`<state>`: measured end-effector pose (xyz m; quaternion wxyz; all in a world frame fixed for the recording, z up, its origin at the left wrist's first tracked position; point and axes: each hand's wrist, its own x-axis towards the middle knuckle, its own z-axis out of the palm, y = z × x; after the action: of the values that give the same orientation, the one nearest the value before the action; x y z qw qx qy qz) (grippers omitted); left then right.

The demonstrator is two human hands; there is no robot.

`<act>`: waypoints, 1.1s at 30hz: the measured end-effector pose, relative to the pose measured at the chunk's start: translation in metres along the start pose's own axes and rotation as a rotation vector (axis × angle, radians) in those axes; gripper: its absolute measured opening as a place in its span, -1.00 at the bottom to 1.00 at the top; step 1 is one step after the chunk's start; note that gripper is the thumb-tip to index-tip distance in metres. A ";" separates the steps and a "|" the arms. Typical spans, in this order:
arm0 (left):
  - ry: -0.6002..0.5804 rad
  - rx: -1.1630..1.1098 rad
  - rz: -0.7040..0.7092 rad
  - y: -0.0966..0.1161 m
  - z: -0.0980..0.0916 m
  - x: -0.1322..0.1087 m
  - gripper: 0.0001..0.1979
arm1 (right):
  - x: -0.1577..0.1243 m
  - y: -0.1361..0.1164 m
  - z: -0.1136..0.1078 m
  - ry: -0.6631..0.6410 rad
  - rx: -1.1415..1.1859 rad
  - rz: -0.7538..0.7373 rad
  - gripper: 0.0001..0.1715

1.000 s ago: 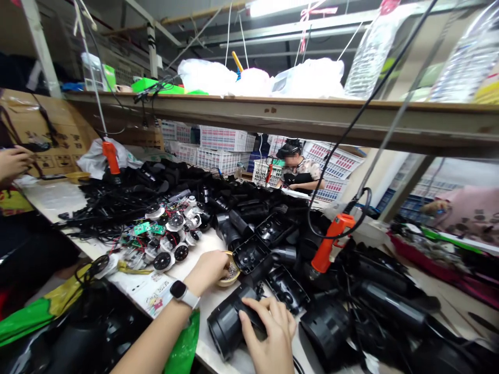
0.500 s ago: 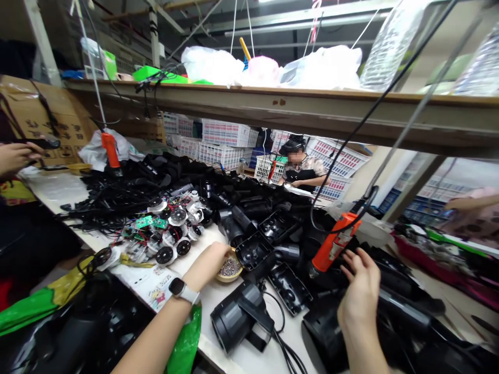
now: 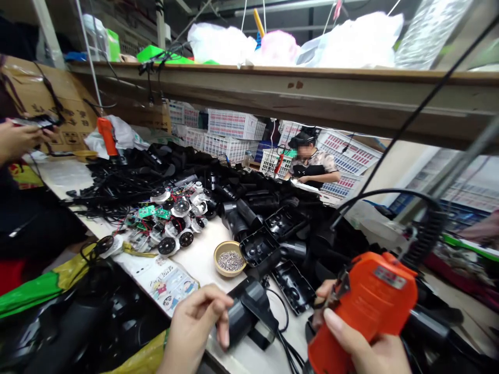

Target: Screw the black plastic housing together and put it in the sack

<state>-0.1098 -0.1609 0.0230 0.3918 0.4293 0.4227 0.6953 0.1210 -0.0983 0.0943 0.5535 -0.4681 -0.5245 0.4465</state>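
Cluttered bench: right hand grips orange screwdriver; left hand fingers pinched (contents unclear).

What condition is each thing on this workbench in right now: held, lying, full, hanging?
Orange electric screwdriver: held in the right hand, raised off the bench.
Left hand: fingers pinched together beside the black housing.
Black housing: lying on its side on the bench, cord attached.
Small bowl: upright, holding screws.
Second orange screwdriver: hanging by its cord.
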 end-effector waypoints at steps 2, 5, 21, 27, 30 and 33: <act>0.072 -0.328 -0.165 -0.001 0.014 -0.023 -0.59 | -0.021 -0.004 0.025 0.013 0.166 -0.016 -0.49; 0.152 -0.486 -0.287 0.000 0.028 -0.039 -0.57 | -0.038 -0.009 0.060 0.070 0.363 -0.025 -0.67; 0.119 0.440 0.249 -0.043 -0.017 -0.050 -0.72 | -0.051 -0.029 0.102 -0.066 0.655 -0.179 -0.84; 0.091 0.491 0.308 -0.032 -0.017 -0.050 -0.76 | -0.055 -0.024 0.105 -0.135 0.626 -0.169 -0.84; 0.012 0.567 0.378 -0.023 -0.017 -0.048 -0.79 | -0.054 -0.019 0.104 -0.124 0.664 -0.164 -0.85; -0.018 0.679 0.461 -0.019 -0.013 -0.044 -0.76 | -0.045 -0.016 0.097 -0.170 0.684 -0.199 -0.84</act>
<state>-0.1040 -0.1972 -0.0099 0.0656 0.6237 0.5174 0.5822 0.0214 -0.1407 0.1041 0.6732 -0.1639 -0.4322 0.5772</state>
